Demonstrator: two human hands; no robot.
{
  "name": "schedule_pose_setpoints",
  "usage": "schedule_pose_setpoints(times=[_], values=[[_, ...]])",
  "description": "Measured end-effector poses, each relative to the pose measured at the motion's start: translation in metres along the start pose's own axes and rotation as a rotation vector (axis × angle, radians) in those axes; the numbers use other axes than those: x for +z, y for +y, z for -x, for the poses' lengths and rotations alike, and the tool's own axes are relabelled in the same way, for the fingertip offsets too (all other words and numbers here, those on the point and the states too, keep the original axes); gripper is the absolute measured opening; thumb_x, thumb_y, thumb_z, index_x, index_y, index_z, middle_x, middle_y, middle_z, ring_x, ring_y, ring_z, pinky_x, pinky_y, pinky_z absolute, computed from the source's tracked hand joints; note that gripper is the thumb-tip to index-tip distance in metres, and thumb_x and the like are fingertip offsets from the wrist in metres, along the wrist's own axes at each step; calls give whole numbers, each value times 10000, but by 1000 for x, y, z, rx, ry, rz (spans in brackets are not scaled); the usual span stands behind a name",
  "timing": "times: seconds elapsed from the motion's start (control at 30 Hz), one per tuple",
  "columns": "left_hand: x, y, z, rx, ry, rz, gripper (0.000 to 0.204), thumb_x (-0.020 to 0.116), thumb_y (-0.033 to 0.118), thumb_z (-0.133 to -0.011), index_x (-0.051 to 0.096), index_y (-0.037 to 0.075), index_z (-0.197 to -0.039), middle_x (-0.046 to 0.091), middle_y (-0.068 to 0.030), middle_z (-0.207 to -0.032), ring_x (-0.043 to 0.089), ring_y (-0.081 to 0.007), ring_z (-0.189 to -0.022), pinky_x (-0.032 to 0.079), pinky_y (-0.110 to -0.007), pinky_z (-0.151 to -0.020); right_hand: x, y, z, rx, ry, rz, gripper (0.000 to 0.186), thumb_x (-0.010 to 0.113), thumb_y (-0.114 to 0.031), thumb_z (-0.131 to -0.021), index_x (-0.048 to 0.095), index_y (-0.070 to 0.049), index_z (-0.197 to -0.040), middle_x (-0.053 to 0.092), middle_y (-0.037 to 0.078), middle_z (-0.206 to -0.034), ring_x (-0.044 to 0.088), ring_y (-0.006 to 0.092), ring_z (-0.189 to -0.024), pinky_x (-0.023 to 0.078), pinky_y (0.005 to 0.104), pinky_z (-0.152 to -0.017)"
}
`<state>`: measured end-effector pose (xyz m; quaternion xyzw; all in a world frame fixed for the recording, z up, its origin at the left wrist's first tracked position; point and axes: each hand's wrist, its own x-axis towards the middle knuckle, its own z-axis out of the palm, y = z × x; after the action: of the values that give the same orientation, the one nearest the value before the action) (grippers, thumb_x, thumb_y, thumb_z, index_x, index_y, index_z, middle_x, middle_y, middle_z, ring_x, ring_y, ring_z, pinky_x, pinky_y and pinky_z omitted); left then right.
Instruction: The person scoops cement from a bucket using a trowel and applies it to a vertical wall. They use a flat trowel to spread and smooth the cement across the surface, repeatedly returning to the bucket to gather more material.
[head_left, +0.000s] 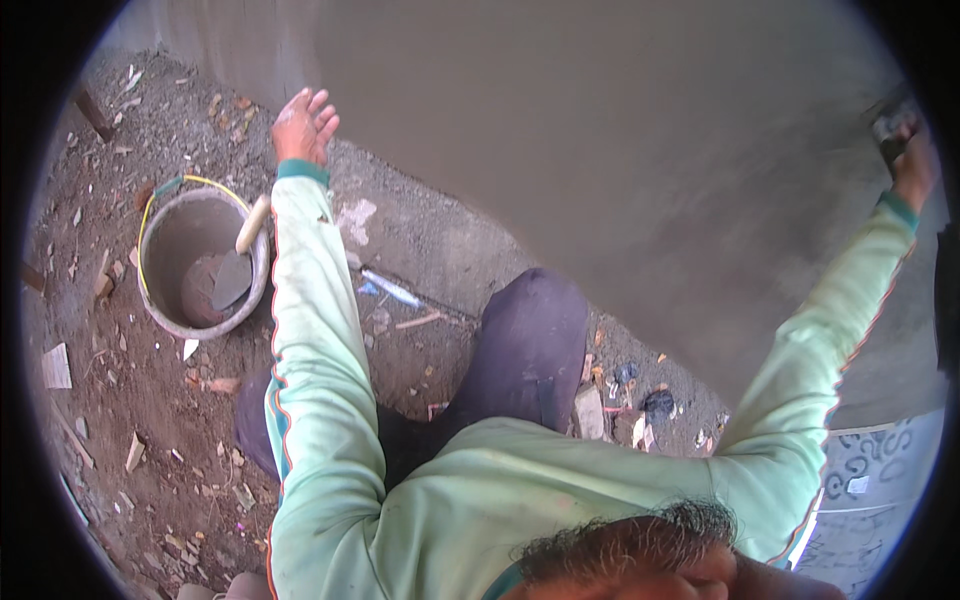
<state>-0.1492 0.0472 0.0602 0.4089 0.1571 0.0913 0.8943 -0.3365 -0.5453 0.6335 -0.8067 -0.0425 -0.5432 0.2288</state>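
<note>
Two hands are spread well apart as we look down: our left hand (306,125) is empty, its fingers loosely parted and slightly curled beside the near left edge of a smooth grey wall (560,110), though we cannot tell whether it touches. Our right hand (912,160), out at the far right, is closed around a dark tool (886,130), held in front of the wall's right part; it is too blurred for us to make out its exact shape or whether it meets the wall. On the left, beside our pale green left sleeve (322,300), we have a round grey bucket (185,235) with a yellow handle (215,184) lying along its far rim. A trowel (233,282) leans inside it, blade down, its light grip resting against the right rim. Brown ground (190,400) strewn with chips and stones spreads around the bucket, and a white and blue strip (392,288) lies between our left sleeve and our dark trouser knee (535,340). Right of that knee we see rubble (590,410) and a crumpled black scrap (658,402), near the wall's lower edge.
</note>
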Motion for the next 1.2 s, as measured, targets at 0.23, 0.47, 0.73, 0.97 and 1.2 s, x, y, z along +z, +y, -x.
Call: schedule_pose_setpoints(times=[0.23, 0.47, 0.73, 0.97, 1.2], values=[[4, -18, 13, -16, -86, 28, 484, 545, 231, -1028, 427, -30, -1419, 612, -209, -1329, 648, -319, -1031, 589, -396, -868, 173, 20, 445, -344, -772, 535, 346, 713, -404, -910, 564, -107, -1007, 667, 134, -777, 655, 368, -635, 517, 450, -547], [31, 0, 48, -76, -82, -76, 529, 486, 275, -1046, 389, -5, -1484, 499, -194, -1475, 497, -394, -1316, 430, -474, -1098, 239, 121, 651, -233, -1083, 492, 338, 643, -412, -938, 508, -105, -979, 689, 120, -788, 677, 362, -659, 516, 484, -546], [8, -7, 29, 3, -86, -108, 479, 526, 254, -1030, 436, 11, -1432, 577, -189, -1374, 605, -344, -1102, 533, -450, -931, 268, 116, 620, -193, -956, 563, 342, 621, -433, -947, 495, -116, -976, 697, 118, -808, 676, 365, -668, 513, 498, -570], [32, -20, 38, -22, -91, -107, 466, 528, 239, -1028, 446, -23, -1405, 615, -205, -1335, 643, -318, -1060, 577, -408, -887, 208, 55, 449, -242, -553, 599, 357, 703, -433, -899, 552, -119, -977, 677, 126, -747, 661, 369, -661, 489, 480, -545], [-3, -20, 14, -73, -4, -117, 498, 522, 278, -1031, 447, 12, -1445, 621, -158, -1338, 638, -293, -1100, 575, -376, -883, 141, -35, 201, -398, -175, 311, 282, 681, -278, -938, 661, -16, -1042, 674, 137, -874, 624, 274, -765, 509, 364, -720]])
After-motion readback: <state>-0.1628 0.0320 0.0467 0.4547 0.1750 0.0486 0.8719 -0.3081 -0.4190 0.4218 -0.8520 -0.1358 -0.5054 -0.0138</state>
